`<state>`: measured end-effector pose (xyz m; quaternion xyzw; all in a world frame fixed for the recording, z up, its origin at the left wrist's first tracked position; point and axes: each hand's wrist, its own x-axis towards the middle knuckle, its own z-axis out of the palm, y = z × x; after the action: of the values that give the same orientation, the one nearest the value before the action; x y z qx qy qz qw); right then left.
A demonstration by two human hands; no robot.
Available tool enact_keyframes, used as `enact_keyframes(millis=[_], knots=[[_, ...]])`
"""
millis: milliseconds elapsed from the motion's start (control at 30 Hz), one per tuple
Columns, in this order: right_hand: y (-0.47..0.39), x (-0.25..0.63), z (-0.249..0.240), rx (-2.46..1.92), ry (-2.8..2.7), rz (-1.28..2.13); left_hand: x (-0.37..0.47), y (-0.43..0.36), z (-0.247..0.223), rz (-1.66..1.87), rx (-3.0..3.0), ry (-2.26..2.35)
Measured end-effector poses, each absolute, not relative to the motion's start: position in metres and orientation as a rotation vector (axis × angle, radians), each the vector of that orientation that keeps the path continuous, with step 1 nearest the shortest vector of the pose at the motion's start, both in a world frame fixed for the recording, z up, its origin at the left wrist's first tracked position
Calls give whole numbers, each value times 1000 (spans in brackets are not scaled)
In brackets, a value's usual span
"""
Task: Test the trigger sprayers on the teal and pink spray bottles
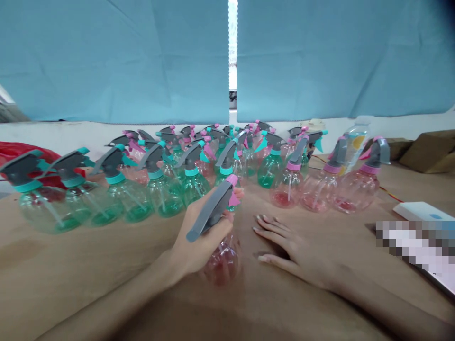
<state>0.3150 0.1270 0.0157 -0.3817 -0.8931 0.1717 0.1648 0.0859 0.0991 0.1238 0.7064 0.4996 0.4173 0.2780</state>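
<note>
My left hand [202, 232] is wrapped round the neck of a pink spray bottle [223, 263] with a grey trigger head and pink nozzle. The bottle stands close in front of me, its collar covered by my fingers. To its right, my right hand [284, 244] lies on the brown tabletop [277, 303] with the fingers stretched out, holding nothing. Just beyond that hand stands a pink spray bottle [286, 192]. Behind my left hand is a green spray bottle [195, 184] with a turquoise collar.
Several more green and pink spray bottles [131, 199] spread across the table. At the right lie a white box [423, 210] and a pixelated flat object [419, 251]. A clear plastic bottle [355, 142], brown cardboard [432, 151] and red cloth [30, 154] sit farther back. Blue curtains [121, 61] hang behind.
</note>
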Motion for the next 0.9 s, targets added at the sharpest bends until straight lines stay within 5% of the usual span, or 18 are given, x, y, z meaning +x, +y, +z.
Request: enact_keyframes(millis=[900], knots=[[128, 316, 14, -1086, -2525, 536, 82, 105, 116, 1108, 1812, 1233]])
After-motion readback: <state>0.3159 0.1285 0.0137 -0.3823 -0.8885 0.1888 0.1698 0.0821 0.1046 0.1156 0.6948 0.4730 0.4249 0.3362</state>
